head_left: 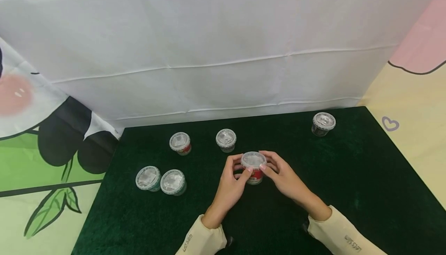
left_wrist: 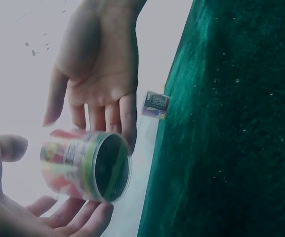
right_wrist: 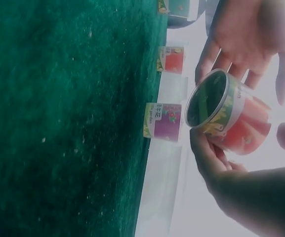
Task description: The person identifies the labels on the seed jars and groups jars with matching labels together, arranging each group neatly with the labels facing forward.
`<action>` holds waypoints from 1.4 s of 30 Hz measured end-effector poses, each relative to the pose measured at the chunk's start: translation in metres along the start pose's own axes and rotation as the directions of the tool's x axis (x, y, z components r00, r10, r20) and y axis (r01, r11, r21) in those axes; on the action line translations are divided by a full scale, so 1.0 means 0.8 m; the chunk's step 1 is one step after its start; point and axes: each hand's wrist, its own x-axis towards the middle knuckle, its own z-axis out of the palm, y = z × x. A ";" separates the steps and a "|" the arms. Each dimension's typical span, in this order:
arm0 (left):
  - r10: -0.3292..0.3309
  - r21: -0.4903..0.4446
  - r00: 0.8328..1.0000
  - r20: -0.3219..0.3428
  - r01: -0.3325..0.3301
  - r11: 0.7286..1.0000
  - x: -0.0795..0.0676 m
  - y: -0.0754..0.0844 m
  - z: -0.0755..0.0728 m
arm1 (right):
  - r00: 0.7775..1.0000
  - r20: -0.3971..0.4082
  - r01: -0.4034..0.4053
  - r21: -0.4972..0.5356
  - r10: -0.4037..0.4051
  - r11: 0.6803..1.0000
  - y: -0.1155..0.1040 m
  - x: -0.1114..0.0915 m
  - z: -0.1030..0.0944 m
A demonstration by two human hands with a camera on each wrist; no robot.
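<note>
Between both hands is a small round plastic tub (head_left: 255,175) with a translucent lid and a red label, held over the green cloth. The left hand (head_left: 232,181) grips its left side, thumb at the front and fingers round behind. On the opposite side the right hand (head_left: 287,179) holds it the same way. Both wrist views show the tub (left_wrist: 68,165) tilted in the frame, its clear base turned toward the cloth and apart from it. In the right wrist view the label of the tub (right_wrist: 243,126) looks red with a yellow-green band.
Two lidded tubs, one at far left (head_left: 147,178) and one beside it (head_left: 173,182), stand close together. Behind them is a red-labelled tub (head_left: 180,142). Another tub (head_left: 226,139) is just beyond the left hand, and a dark one (head_left: 323,123) stands at the back right. White fabric (head_left: 223,53) hangs behind the table.
</note>
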 end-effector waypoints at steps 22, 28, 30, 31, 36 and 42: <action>0.018 -0.030 0.998 0.056 -0.016 0.999 0.001 -0.001 -0.007 | 0.998 0.049 0.048 0.033 -0.050 0.998 -0.001 -0.005 -0.009; 0.046 -0.007 0.999 -0.012 -0.046 0.999 0.000 -0.003 0.000 | 1.000 0.013 0.017 0.019 -0.017 1.000 -0.003 -0.002 0.000; 0.047 -0.003 0.998 -0.029 -0.047 0.999 -0.001 -0.003 0.002 | 1.000 0.002 0.011 0.019 -0.011 1.000 -0.003 -0.001 0.003; 0.044 -0.003 0.998 -0.035 -0.044 0.999 -0.001 -0.004 0.003 | 1.000 -0.003 0.010 0.020 -0.010 1.000 -0.003 0.000 0.004; 0.035 -0.001 0.999 -0.031 -0.035 0.999 -0.002 -0.003 0.003 | 1.000 0.002 0.013 0.031 -0.013 0.999 -0.001 0.000 0.003; 0.018 0.000 1.000 0.004 -0.018 1.000 -0.003 0.001 -0.002 | 0.999 0.040 0.016 0.066 -0.019 0.998 0.000 -0.002 -0.002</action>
